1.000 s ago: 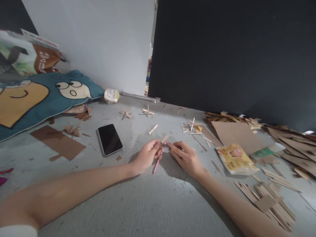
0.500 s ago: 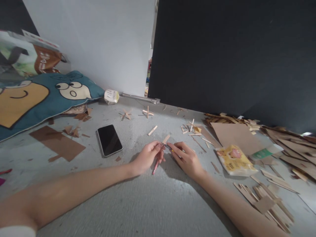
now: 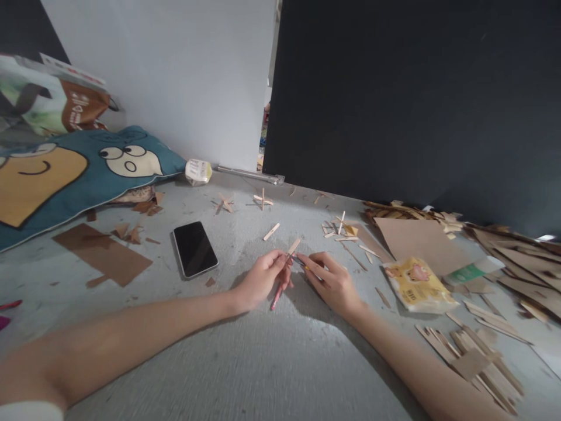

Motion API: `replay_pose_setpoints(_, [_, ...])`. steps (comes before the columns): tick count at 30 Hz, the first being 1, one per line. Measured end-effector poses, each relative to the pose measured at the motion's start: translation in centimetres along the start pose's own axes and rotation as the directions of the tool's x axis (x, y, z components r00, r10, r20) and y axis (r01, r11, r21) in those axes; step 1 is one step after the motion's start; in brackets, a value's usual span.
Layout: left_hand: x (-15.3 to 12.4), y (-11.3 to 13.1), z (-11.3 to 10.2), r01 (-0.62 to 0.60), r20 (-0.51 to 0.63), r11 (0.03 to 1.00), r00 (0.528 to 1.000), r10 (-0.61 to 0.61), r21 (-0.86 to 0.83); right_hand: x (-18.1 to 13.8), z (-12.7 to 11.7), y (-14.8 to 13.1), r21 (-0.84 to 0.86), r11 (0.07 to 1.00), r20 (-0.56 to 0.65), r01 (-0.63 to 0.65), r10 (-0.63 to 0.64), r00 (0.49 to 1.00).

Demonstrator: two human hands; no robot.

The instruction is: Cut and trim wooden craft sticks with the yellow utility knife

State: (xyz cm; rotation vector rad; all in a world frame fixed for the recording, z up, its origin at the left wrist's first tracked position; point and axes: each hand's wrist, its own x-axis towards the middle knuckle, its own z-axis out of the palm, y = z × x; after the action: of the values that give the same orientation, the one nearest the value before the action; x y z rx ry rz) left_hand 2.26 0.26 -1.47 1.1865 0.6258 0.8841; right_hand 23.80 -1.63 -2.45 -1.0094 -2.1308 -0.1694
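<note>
Near the middle of the table, my left hand (image 3: 263,278) is closed, pinching a pale wooden craft stick (image 3: 294,246) that points up and away. A thin pink rod (image 3: 276,296), like a pencil or pen, sticks out below the same fingers. My right hand (image 3: 331,278) is beside it, fingers bent and bunched toward the stick's lower end. Something small and dark shows at those fingertips; I cannot make out what it is. Just beyond the hands lies a loose craft stick (image 3: 271,231). Crossed stick pieces (image 3: 263,200) stand farther back.
A black phone (image 3: 194,249) lies left of my hands, with brown cardboard (image 3: 105,257) beyond. A teal cushion (image 3: 170,153) is far left. To the right are a yellow packet (image 3: 418,285), wooden strips (image 3: 475,362) and more cardboard (image 3: 416,240). A dark panel (image 3: 407,105) rises behind.
Almost nothing differs. Both hands stay in place, with the stick still held between the left fingers.
</note>
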Motion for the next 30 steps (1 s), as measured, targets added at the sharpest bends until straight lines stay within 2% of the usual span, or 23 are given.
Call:
replay_pose_setpoints(9, [0.00, 0.02, -0.02, 0.020, 0.039, 0.999, 0.999, -0.022, 0.037, 0.00, 0.09, -0.05, 0.010, 1.000, -0.035, 0.023, -0.022, 0.999])
replay_pose_setpoints(15, [-0.18, 0.44, 0.14, 0.021, 0.033, 0.996, 0.999, -0.024, 0.083, -0.06, -0.05, -0.10, -0.001, 1.000, -0.011, 0.007, -0.007, 1.000])
replay_pose_setpoints(24, [-0.21, 0.47, 0.18, 0.013, 0.081, 0.993, 0.996, -0.023, 0.116, 0.20, -0.21, -0.11, 0.113, 0.993, -0.007, 0.034, -0.033, 0.999])
replay_pose_setpoints(30, [-0.23, 0.55, 0.41, 0.022, 0.103, 0.989, 0.994, -0.038, 0.146, 0.38, -0.09, -0.46, 0.119, 0.992, -0.028, 0.039, -0.036, 0.999])
